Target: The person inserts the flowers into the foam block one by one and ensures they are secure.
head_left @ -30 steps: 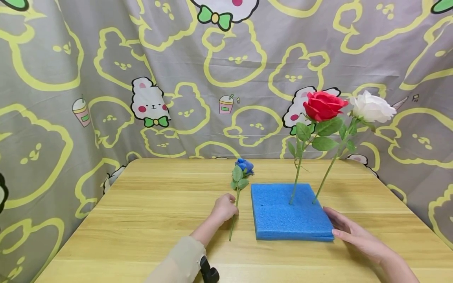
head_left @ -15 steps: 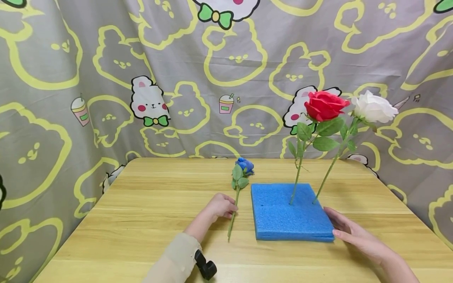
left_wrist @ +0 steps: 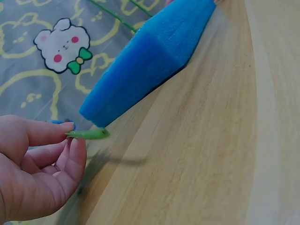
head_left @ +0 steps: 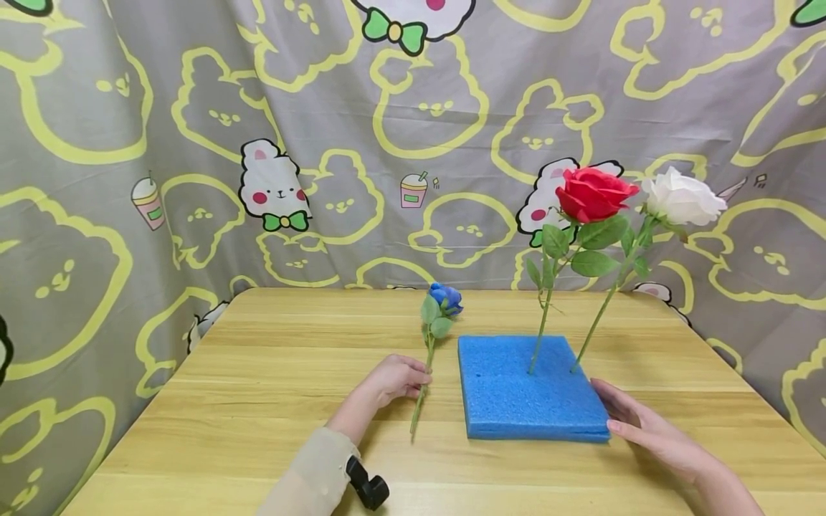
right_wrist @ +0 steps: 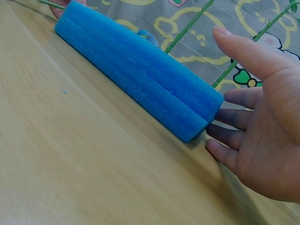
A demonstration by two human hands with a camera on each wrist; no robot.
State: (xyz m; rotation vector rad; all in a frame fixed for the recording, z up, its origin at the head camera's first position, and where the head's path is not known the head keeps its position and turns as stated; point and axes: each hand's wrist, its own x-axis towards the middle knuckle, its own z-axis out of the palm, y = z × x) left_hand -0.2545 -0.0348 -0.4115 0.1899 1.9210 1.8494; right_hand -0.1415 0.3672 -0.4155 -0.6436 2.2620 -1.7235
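Between thumb and fingertips, my left hand [head_left: 396, 378] pinches the green stem of a blue rose [head_left: 445, 298]. In the left wrist view the stem end [left_wrist: 89, 134] pokes out past the fingers, and a shadow falls on the wood below. My right hand [head_left: 652, 430] rests against the right side of a blue foam block [head_left: 529, 401]. Its fingers are fairly straight and touch the block's edge in the right wrist view, with the thumb raised apart. A red rose [head_left: 595, 193] and a white rose [head_left: 684, 196] stand in the foam, the white one leaning right.
The wooden table [head_left: 277, 401] carries the foam block right of centre. Behind it hangs a grey patterned curtain [head_left: 348, 107]. A black strap piece [head_left: 368, 486] is on the left wrist. The two tall stems rise near the right hand.
My left hand has shifted slightly left with the blue rose, whose stem end swung left and whose bloom rose a little. The right hand and foam block have stayed put.
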